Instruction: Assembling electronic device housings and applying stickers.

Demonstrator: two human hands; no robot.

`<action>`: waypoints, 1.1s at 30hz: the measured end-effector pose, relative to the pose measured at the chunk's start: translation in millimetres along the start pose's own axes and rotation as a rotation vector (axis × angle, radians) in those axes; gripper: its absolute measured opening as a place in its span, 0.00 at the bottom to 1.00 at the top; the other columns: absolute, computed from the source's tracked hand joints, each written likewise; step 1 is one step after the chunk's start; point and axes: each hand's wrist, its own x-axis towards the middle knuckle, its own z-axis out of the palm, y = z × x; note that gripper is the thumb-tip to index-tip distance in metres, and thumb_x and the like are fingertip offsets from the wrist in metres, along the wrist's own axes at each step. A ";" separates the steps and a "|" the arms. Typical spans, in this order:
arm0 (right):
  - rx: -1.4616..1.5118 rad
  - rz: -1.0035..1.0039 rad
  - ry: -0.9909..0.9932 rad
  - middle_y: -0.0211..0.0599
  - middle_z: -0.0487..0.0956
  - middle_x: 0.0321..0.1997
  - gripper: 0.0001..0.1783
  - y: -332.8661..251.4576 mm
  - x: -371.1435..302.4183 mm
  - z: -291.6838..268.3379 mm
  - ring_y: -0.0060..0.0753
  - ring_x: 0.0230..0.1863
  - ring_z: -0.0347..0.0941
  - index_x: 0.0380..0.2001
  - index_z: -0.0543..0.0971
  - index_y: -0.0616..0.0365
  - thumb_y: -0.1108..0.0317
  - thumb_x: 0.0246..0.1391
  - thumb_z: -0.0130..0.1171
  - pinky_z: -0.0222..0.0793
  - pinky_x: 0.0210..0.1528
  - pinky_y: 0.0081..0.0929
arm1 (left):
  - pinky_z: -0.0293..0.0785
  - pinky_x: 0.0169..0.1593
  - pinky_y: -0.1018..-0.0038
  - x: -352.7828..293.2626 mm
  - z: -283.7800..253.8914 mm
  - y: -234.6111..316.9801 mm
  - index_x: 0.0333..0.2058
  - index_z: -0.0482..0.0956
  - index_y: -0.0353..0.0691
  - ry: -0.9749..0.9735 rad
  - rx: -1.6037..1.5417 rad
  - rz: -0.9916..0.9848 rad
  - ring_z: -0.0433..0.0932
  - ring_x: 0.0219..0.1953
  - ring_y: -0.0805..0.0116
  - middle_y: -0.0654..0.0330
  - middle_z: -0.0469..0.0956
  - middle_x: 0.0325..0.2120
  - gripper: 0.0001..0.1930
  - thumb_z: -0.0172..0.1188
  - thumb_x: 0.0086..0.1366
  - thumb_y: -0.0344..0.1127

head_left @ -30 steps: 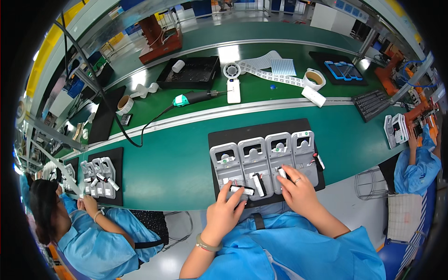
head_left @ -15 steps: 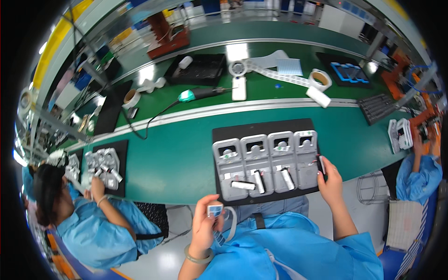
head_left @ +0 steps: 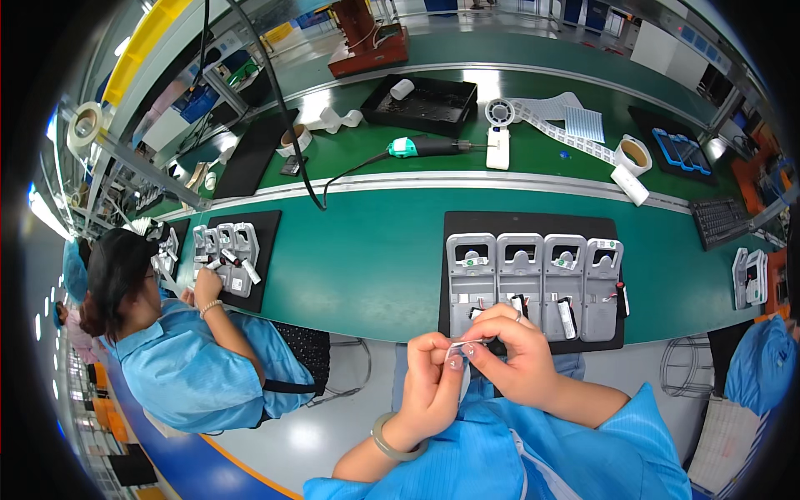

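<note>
left hand (head_left: 431, 375), right hand (head_left: 508, 350), small clear strip (head_left: 457, 357)

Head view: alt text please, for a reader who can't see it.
Both hands, left and right, pinch a small clear part together above the near edge of a black tray holding four grey housings on a green bench. A co-worker in blue sits to the left at a similar tray.
</note>
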 end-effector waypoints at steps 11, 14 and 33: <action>-0.222 0.062 -0.113 0.36 0.77 0.31 0.08 4.8 14.9 -3.1 0.36 0.34 0.74 0.35 0.79 0.59 0.71 0.51 0.63 0.70 0.41 0.30 | 0.72 0.44 0.77 20.5 -22.7 12.6 0.38 0.72 0.31 -0.013 0.444 0.026 0.76 0.37 0.75 0.57 0.78 0.33 0.07 0.57 0.61 0.20; -0.204 0.124 -0.135 0.37 0.77 0.35 0.12 -2.0 27.2 -10.8 0.33 0.36 0.74 0.36 0.80 0.60 0.72 0.46 0.66 0.71 0.42 0.28 | 0.73 0.42 0.78 19.9 -27.7 3.1 0.38 0.73 0.32 0.049 -0.007 -0.205 0.78 0.36 0.74 0.58 0.80 0.34 0.06 0.58 0.63 0.24; -0.617 -0.043 -0.040 0.47 0.74 0.52 0.18 48.6 79.5 -35.2 0.47 0.56 0.69 0.45 0.75 0.55 0.73 0.48 0.61 0.60 0.60 0.43 | 0.71 0.45 0.68 41.4 -48.4 -15.8 0.31 0.78 0.37 -0.278 0.635 -0.038 0.77 0.42 0.63 0.57 0.78 0.38 0.04 0.62 0.56 0.25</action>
